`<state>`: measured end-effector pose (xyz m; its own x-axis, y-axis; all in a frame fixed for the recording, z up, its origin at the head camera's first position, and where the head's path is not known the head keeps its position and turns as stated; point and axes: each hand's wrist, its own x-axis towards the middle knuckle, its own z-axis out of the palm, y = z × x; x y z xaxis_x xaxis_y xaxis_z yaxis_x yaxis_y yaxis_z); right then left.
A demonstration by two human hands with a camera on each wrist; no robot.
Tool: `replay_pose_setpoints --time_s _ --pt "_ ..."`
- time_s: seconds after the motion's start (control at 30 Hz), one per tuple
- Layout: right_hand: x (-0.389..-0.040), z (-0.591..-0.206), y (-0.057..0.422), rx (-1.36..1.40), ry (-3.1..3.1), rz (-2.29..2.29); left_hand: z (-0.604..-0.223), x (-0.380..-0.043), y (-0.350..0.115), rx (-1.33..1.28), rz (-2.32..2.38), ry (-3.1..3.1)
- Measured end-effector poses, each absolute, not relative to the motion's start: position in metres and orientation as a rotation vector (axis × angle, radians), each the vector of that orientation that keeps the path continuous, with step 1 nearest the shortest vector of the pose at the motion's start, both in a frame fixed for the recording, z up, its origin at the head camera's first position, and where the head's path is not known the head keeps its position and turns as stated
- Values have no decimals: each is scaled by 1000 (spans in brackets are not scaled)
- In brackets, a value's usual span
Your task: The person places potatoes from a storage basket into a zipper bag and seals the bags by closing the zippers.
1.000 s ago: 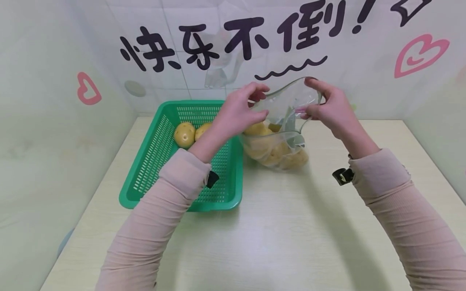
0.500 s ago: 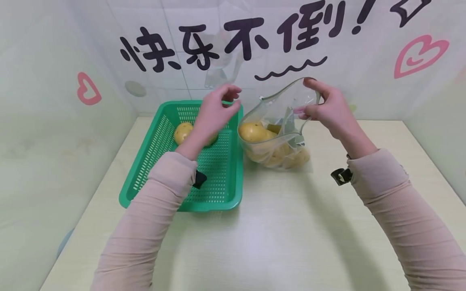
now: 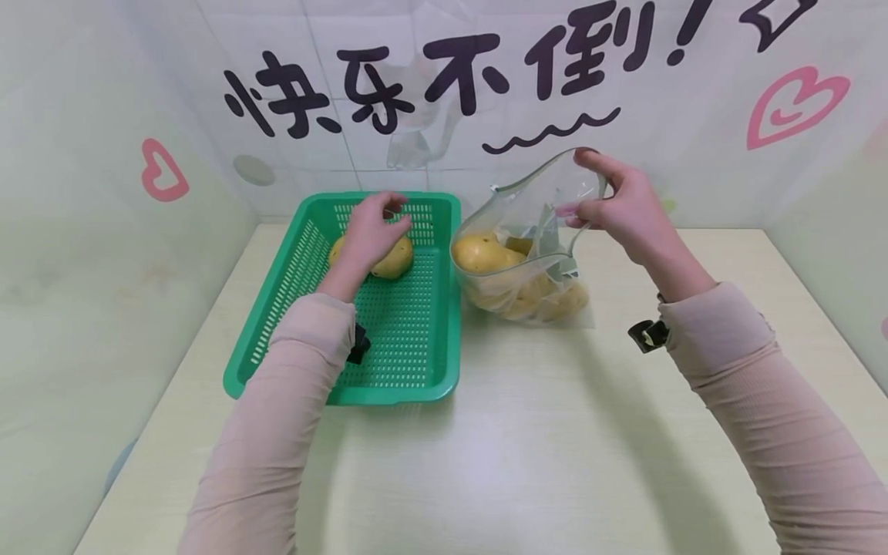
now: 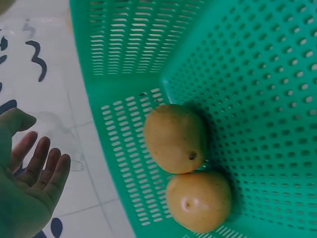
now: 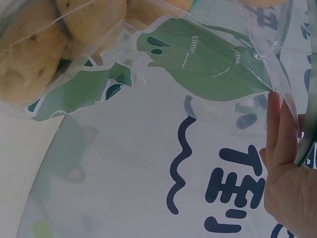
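Observation:
My left hand [image 3: 371, 235] hovers over the back of a green plastic basket [image 3: 451, 362], fingers relaxed and nothing in them. Below it two yellow potatoes lie side by side against the basket wall; the left wrist view shows one potato [image 4: 174, 140] touching the other potato [image 4: 199, 202]. To the right, my right hand [image 3: 627, 202] pinches the rim of a clear zip bag [image 3: 530, 193], holding its mouth wide. Several potatoes [image 3: 486, 254] fill the bag's bottom. Green leaf-like print [image 5: 208, 62] marks the bag in the right wrist view, beside my right fingers [image 5: 274, 124].
Basket and bag stand next to each other at the back of a pale wooden table [image 3: 513, 455]. A white wall sheet [image 3: 499, 85] with black lettering and pink hearts rises right behind them. Side sheets border the table left and right.
My left hand has let go of the bag's rim and moved left, over the potatoes in the basket. The right hand keeps its grip on the bag, almost still.

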<state>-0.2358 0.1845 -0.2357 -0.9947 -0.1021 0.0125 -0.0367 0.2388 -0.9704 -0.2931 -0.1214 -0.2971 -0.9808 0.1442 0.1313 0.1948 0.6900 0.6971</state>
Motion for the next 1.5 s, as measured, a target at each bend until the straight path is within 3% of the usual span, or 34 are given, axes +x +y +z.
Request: replay_pose_setpoints --time_s 0.97,1.5 --pt "-236 -239 186 -114 2367 -1965 -348 -308 -150 -256 -843 -3080" --pt "-236 -238 186 -106 2394 -1936 -359 -308 -156 -238 -756 -3172"
